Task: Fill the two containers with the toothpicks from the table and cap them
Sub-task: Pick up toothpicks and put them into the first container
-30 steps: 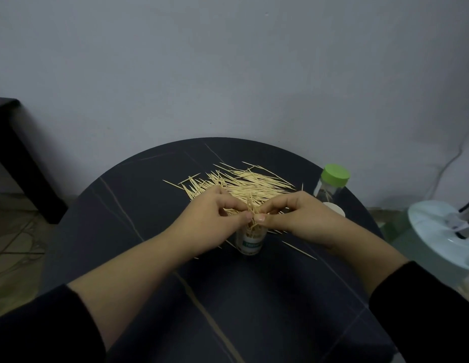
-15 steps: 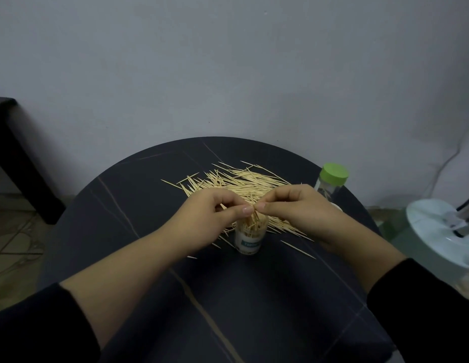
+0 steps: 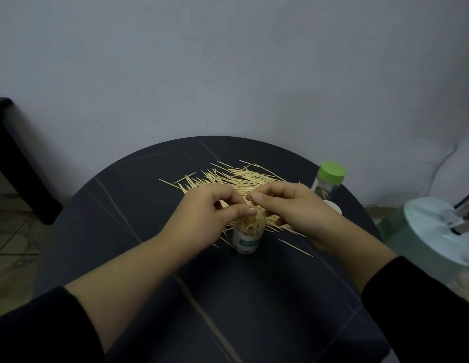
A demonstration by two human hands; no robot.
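Both of my hands are curled over the open jar (image 3: pixel 247 239), which stands near the middle of the tabletop (image 3: pixel 139 205). My left hand (image 3: pixel 210 213) and right hand (image 3: pixel 288 210) meet at the fingertips and pinch a small bunch of toothpicks (image 3: pixel 251 204) just above its mouth. The jar is narrow and light, so a knock from either wrist could tip it and spill the lot. The sticks inside stand crossed and splayed, and new ones could catch on them and slide out onto the tabletop. The jar looks roughly half full. The loose pile (image 3: pixel 238 179) lies behind it. At the right edge stands a second jar (image 3: pixel 323 189) with a green cap (image 3: pixel 332 172); I cannot tell its contents. A white cap (image 3: pixel 334 206) lies beside it.
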